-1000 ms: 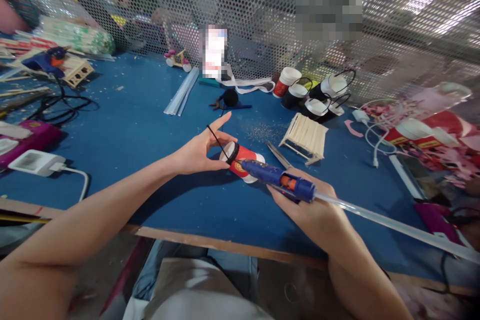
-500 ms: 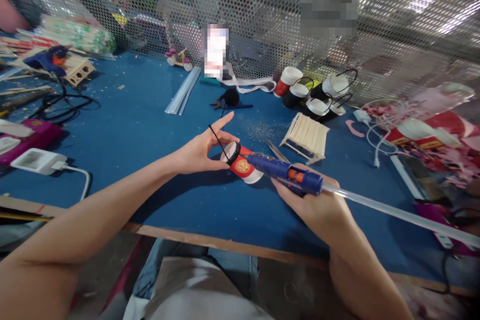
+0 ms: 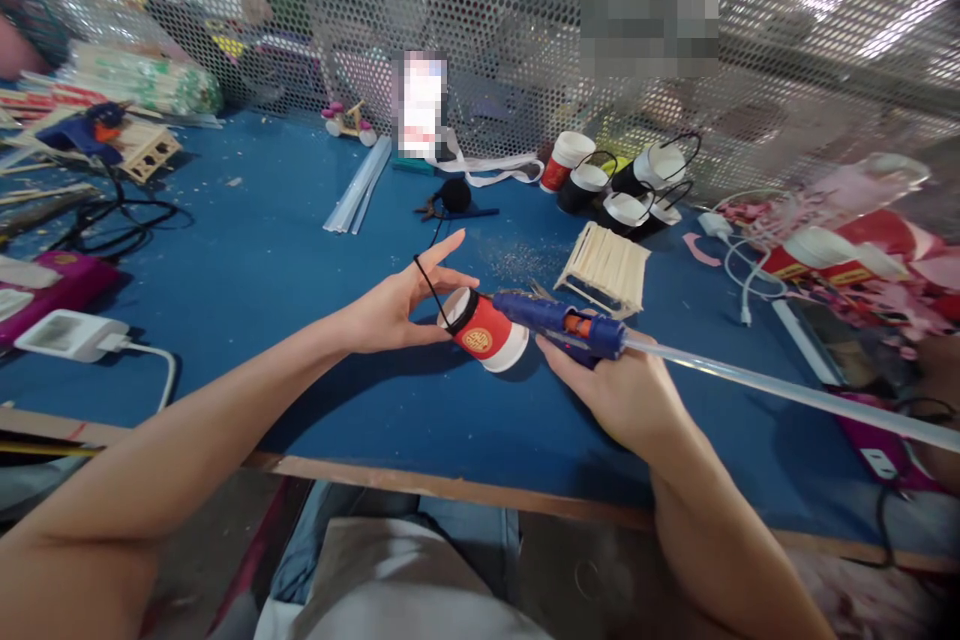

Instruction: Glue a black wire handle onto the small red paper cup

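A small red paper cup [image 3: 484, 330] with a white base lies on its side on the blue table [image 3: 247, 250]. My left hand [image 3: 401, 300] pinches its rim between thumb and fingers, the index finger stretched out, and a thin black wire [image 3: 429, 282] runs from the hand to the rim. My right hand [image 3: 607, 390] grips a blue and orange glue gun [image 3: 562, 322] whose nozzle points at the cup's rim. A long clear glue stick [image 3: 787, 395] juts from the gun's back toward the right.
A small bench of wooden sticks [image 3: 606, 265] stands behind the gun. Several cups [image 3: 619, 185] with black wire handles cluster beyond it. Clear glue sticks [image 3: 358, 185] lie at the back, a white charger [image 3: 71, 335] and cables at the left, red cups and craft clutter at the right.
The glue gun has drawn back to the right, away from the cup's rim. The cup has turned slightly, its gold emblem now facing me. My left hand keeps its pinch.
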The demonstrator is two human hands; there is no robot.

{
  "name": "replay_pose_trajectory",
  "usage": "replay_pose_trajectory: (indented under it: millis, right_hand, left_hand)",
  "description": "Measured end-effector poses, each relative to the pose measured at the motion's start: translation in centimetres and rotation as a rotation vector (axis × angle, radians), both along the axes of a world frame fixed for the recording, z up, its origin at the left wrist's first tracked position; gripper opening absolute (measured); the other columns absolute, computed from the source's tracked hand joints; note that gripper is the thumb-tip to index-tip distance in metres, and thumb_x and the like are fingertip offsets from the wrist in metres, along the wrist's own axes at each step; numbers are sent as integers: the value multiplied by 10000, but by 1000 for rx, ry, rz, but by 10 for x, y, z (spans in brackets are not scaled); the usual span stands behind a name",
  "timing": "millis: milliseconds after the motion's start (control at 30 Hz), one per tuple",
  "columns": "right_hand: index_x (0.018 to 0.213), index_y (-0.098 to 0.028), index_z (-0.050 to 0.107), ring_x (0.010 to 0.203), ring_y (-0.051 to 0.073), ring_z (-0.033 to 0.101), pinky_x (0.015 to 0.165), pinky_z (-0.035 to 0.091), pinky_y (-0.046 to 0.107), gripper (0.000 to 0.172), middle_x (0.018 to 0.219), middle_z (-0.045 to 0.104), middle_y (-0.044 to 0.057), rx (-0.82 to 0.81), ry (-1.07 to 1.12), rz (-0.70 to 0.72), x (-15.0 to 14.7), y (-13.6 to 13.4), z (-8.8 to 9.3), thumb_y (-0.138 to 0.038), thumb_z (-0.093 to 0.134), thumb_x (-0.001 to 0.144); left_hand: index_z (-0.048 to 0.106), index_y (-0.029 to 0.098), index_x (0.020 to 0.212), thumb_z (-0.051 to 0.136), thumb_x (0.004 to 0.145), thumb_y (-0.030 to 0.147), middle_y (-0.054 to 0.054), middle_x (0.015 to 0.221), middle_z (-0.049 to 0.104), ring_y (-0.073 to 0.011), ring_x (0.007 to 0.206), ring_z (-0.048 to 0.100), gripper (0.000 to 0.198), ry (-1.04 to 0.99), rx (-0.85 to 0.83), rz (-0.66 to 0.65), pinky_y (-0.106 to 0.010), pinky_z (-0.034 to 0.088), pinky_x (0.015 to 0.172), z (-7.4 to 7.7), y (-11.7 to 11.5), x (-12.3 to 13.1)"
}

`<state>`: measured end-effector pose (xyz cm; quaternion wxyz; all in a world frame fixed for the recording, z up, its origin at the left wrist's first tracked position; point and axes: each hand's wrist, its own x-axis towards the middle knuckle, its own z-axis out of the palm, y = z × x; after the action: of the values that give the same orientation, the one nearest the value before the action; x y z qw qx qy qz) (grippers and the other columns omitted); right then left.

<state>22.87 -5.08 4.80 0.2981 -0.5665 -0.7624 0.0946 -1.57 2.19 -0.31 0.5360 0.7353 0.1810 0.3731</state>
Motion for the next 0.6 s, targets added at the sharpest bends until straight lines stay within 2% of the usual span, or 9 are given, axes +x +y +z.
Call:
replay_pose_trajectory:
  millis: [133,267,333,467,533,600]
  right_hand:
    - [778,-217,642,539,206,597,514,476,331,119,561,613,35,-109,139,14,-3,3,7,-318,579,781]
    - [712,-202,599,386,144,494,409,420,286,196,434,528,-26,-361,320,-85,3,8,9,-392,640,739]
    - [663,-197,567,378,120,471,399,406,266,238,436,517,-37,-405,420,-115,11,13,9,-403,680,700]
    - [718,-183,588,496,128,544,488,446,262,275,591,616,-4,-207,548,-230,32,29,10,-420,715,659]
    - [754,-174,601,564,160,588,534,462,285,291,667,654,33,-135,468,-345,45,42,11,-448,674,692]
    - [716,-170,593,586,193,602,559,453,307,291,638,645,56,-118,253,-488,58,57,12,-459,601,749]
  left_hand:
    - [93,339,1460,712,703,109,-123,1331,506,-245,1250,485,1005,1,23,10,-463,350,1088,-1,1,0]
    - [109,377,1451,722,693,125,-110,1333,466,-245,1225,496,1007,5,27,45,-456,389,1056,-3,3,-1]
    - [106,396,1446,723,693,135,-103,1321,460,-242,1204,511,1008,6,17,48,-450,413,1029,-4,4,-2]
    - [88,399,1446,720,695,139,-107,1311,456,-248,1189,518,1015,21,29,69,-464,427,1007,-6,5,-3]
    - [94,386,1449,719,693,136,-110,1309,465,-253,1201,509,1012,21,48,85,-481,404,1032,-7,6,-3]
    - [107,374,1450,723,688,136,-112,1305,475,-256,1214,500,1009,14,63,100,-493,377,1059,-9,7,-3]
